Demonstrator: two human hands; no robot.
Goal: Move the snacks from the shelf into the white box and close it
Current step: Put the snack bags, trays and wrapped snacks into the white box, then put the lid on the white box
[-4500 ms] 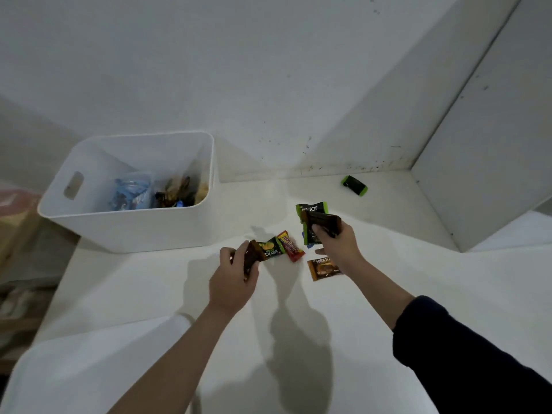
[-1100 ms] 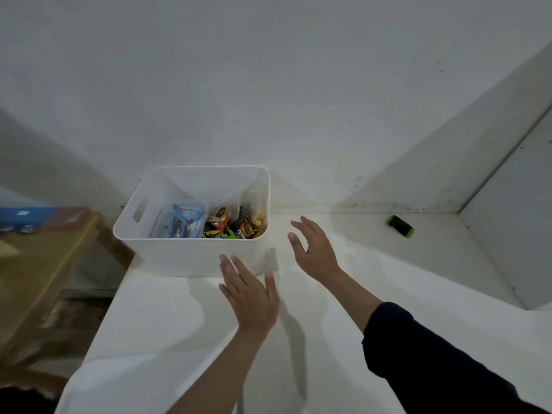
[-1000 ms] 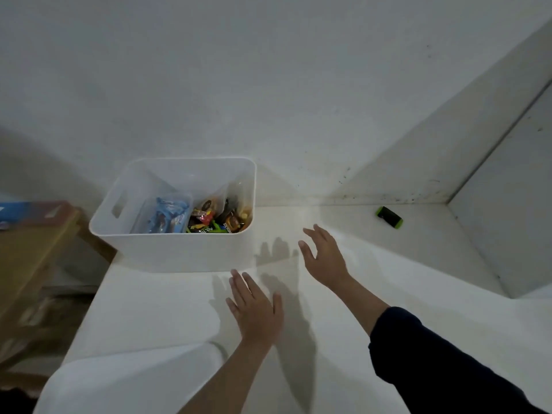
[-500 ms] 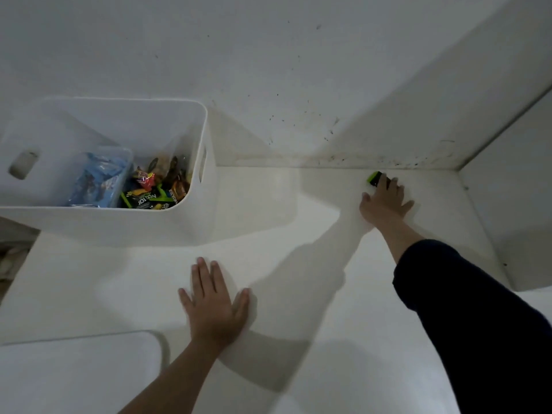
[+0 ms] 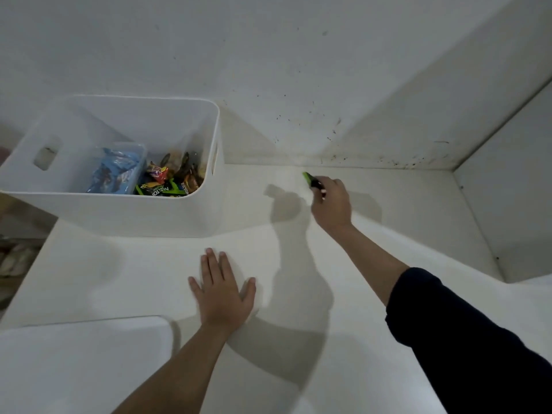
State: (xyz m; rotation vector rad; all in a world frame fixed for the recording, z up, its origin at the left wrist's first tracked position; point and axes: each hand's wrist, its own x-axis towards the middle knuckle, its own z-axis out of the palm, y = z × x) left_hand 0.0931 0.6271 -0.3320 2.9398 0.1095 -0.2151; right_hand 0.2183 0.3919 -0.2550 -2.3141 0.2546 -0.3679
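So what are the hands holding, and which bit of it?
The right hand pinches the green-and-black snack by its near end; the green tip sticks out. The left hand holds nothing, lying flat on the shelf.

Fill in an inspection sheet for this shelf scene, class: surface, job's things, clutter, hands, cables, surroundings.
Surface: white shelf top, shadowed, bearing the box.
Job's things: open white plastic box holding colourful snack packets and a blue packet; green-and-black wrapped snack in the right hand; flat white lid near left, off the box.
Clutter: nothing seen.
Hands: left hand flat on the shelf; right hand pinches the snack.
Cables: nothing seen.
Surroundings: speckled white back wall; white side panel.
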